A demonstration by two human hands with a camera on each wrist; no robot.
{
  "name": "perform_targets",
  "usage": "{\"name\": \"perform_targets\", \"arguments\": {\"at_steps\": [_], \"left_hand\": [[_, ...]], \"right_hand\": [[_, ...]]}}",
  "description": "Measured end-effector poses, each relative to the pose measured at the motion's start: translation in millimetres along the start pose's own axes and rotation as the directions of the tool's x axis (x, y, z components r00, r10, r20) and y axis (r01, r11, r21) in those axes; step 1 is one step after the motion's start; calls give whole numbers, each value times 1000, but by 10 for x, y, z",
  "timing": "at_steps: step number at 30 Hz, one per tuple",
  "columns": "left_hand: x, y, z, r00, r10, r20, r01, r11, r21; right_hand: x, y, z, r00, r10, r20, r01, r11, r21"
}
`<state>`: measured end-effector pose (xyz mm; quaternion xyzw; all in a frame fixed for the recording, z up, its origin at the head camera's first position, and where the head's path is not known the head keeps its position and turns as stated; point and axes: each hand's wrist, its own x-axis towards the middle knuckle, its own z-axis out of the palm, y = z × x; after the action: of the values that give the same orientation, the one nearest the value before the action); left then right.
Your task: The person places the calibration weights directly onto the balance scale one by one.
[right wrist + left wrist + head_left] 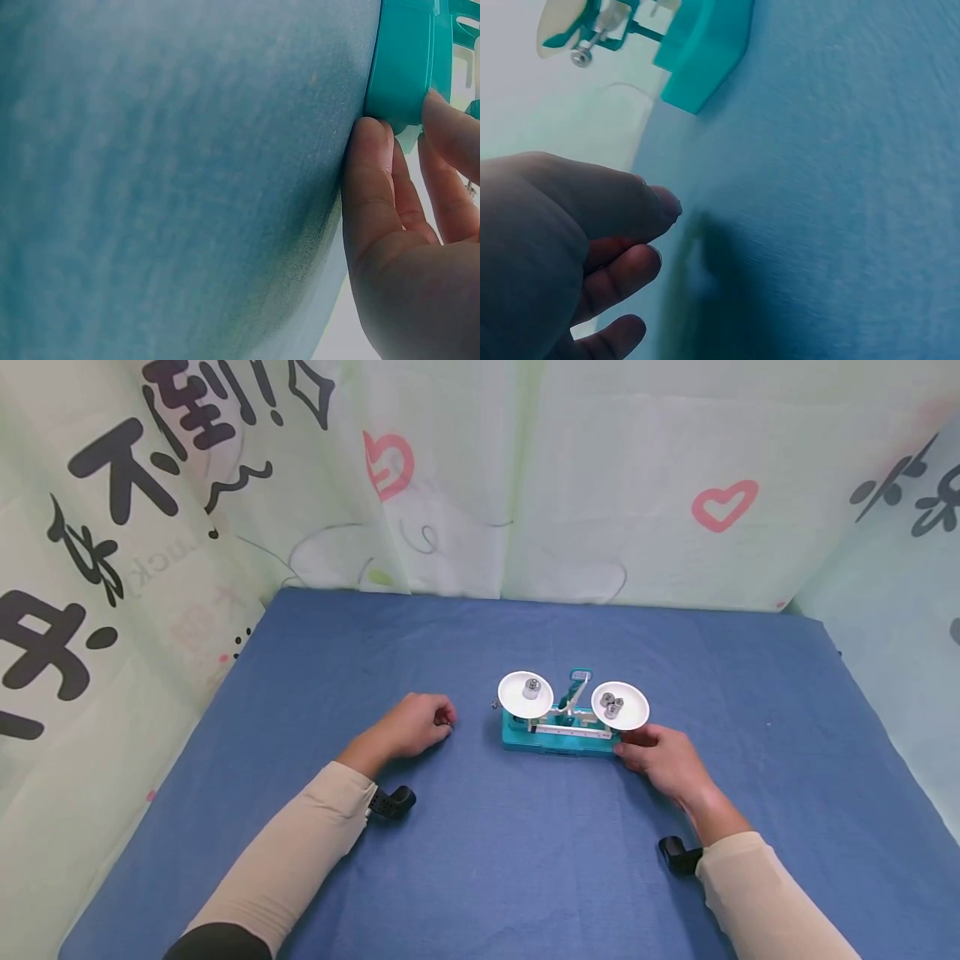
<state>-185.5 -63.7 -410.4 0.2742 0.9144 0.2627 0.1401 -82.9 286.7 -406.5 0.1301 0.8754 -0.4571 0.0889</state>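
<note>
A teal balance scale [558,742] with two white pans stands on the blue cloth. Its left pan [512,703] carries a metal weight [532,687]; a small cluster of metal weights [612,704] sits in the right pan [636,713]. My right hand [663,762] grips the right end of the teal base, below that pan. In the right wrist view, the thumb and a finger are at the base's corner [405,67]. Left of the scale, my left hand [415,724] hovers or rests near the cloth, loosely curled, with nothing seen in it.
The blue cloth [480,860] covers the whole table. Pale printed curtains [555,485] hang behind and at both sides. A black wrist camera [393,802] sits on the left forearm, another black camera [678,856] on the right.
</note>
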Motion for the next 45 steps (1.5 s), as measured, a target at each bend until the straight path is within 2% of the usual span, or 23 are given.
{"name": "perform_targets", "arguments": {"at_steps": [5, 10, 24, 30, 36, 40, 45], "left_hand": [[16, 72, -70, 1000, -2, -16, 2, 1000, -4], [24, 175, -161, 1000, 20, -17, -20, 999, 25], [80, 560, -502, 989, 147, -22, -143, 983, 114], [123, 792, -674, 976, 215, -34, -208, 968, 142], [212, 1112, -847, 954, 299, -34, -292, 946, 143], [311, 1318, -868, 941, 337, -4, -333, 930, 153], [432, 1525, -818, 933, 355, 48, -359, 921, 150]], "right_hand": [[-7, -6, -1, 1000, -2, 2, 2, 1000, 0], [-10, -11, -5, 1000, 2, 3, -2, 1000, -2], [-2, -3, -10, 1000, -1, 6, 1, 1000, -8], [-1, -10, -15, 1000, 1, 11, -1, 1000, -13], [2, -24, -17, 1000, 1, 7, -1, 1000, -13], [2, -25, -18, 1000, 2, 9, -2, 1000, -18], [4, -14, -23, 1000, 18, 14, -18, 1000, -21]]}}
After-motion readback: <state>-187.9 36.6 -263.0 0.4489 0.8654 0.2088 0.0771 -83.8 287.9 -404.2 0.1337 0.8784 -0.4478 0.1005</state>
